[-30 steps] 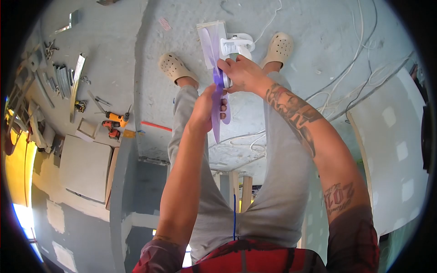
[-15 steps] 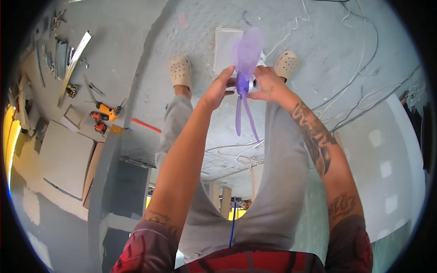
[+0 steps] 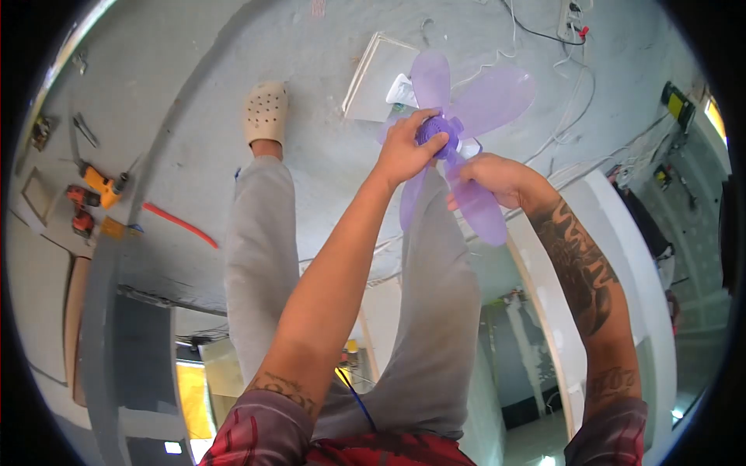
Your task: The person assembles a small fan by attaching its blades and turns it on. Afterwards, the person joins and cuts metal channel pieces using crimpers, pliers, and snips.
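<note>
A purple translucent fan blade set (image 3: 492,99) faces up, its broad blades spread around a darker ribbed hub. My left hand (image 3: 410,145) grips the hub, with fingers on its upper edge and the thumb across its face. On the right, my right hand (image 3: 491,180) has its curled fingers around the lower right blade, near the hub. Behind the blades shows part of a white fan body (image 3: 402,92). Most of that body is hidden.
A white flat panel (image 3: 378,78) lies on the floor beyond the hands. Two drills (image 3: 102,184) and a red strip (image 3: 180,224) lie at left. White cables (image 3: 575,116) and a power strip (image 3: 573,17) are at right. A beige clog (image 3: 266,113) is on my foot.
The blade set has turned from edge-on to face-up and shifted right. My left hand has moved onto the hub, and my right hand has moved down to a blade. The view has swung right.
</note>
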A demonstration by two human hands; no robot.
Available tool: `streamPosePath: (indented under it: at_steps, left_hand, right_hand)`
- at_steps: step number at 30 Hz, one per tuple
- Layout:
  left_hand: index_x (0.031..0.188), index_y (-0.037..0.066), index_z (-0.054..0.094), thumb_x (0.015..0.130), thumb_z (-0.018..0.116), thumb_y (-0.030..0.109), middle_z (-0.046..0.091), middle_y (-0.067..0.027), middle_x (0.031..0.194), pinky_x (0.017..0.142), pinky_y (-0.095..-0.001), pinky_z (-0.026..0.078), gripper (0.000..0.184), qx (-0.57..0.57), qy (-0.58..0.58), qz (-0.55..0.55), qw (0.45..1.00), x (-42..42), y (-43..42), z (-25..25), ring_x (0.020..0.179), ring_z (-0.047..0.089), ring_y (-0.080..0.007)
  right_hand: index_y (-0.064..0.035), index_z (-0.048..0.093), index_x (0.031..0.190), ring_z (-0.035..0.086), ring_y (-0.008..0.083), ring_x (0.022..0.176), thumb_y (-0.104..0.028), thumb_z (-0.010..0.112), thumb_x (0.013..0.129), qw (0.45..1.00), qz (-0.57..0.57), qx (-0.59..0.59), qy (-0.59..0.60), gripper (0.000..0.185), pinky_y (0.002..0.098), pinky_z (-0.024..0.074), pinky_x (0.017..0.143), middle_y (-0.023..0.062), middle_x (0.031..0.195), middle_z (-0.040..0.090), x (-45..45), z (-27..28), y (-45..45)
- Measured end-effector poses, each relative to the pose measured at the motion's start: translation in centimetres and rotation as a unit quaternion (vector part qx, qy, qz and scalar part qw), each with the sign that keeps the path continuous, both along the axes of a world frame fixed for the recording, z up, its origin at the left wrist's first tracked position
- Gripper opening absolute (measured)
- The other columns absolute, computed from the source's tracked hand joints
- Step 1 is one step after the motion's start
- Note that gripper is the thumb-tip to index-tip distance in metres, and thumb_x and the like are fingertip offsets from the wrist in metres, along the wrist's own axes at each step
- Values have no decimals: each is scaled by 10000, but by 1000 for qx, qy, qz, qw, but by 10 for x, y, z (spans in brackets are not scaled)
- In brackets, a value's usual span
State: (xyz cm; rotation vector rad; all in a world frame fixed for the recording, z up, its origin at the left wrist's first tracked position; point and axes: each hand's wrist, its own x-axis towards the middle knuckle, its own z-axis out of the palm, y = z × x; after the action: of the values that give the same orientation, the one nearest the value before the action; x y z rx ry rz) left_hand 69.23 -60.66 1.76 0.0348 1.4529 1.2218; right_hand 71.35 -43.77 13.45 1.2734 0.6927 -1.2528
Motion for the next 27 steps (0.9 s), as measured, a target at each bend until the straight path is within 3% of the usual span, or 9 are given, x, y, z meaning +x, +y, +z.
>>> streamPosePath:
  at_steps: [1, 3, 8, 17, 27]
  left_hand:
    - [1370, 161, 510, 800, 743, 323, 596, -153, 1122, 899, -373, 466, 637, 6, -9, 15, 1000, 7, -3, -1, 982, 577, -255]
    - [1394, 181, 492, 695, 788, 239, 583, -177, 1112, 933, -397, 456, 761, 34, 108, -2, 994, 10, -5, -1, 1039, 561, -313]
    - [1386, 178, 496, 627, 797, 200, 555, -174, 1077, 938, -424, 457, 817, 25, 78, -59, 995, -7, -9, 6, 1056, 550, -354]
    - [1362, 167, 516, 605, 793, 184, 535, -166, 1010, 854, -413, 482, 806, 45, 57, -51, 996, -10, -8, 3, 972, 576, -345]
    - [1346, 143, 525, 585, 775, 151, 528, -175, 980, 850, -408, 478, 802, 44, 58, -29, 997, -8, -3, 3, 968, 570, -359]
  right_hand:
    - [82, 494, 1217, 696, 283, 846, -161, 522, 924, 999, 44, 23, -9, 382, 404, 568, 761, 222, 1016, 652, 0, 0, 0]
    - [85, 501, 1200, 699, 274, 816, -153, 509, 930, 993, 100, 54, -16, 360, 396, 572, 743, 213, 982, 663, -7, -1, -1]
    - [89, 538, 1138, 695, 253, 701, -145, 449, 977, 970, 213, 116, 0, 298, 385, 570, 671, 189, 848, 684, -24, 4, -23]
    - [89, 598, 999, 682, 243, 591, -152, 469, 983, 943, 302, 132, 44, 274, 352, 553, 604, 171, 738, 676, -15, -4, -18]
    - [80, 626, 883, 692, 252, 578, -159, 512, 940, 945, 293, 148, 6, 272, 372, 551, 571, 161, 677, 669, -27, -14, -17]
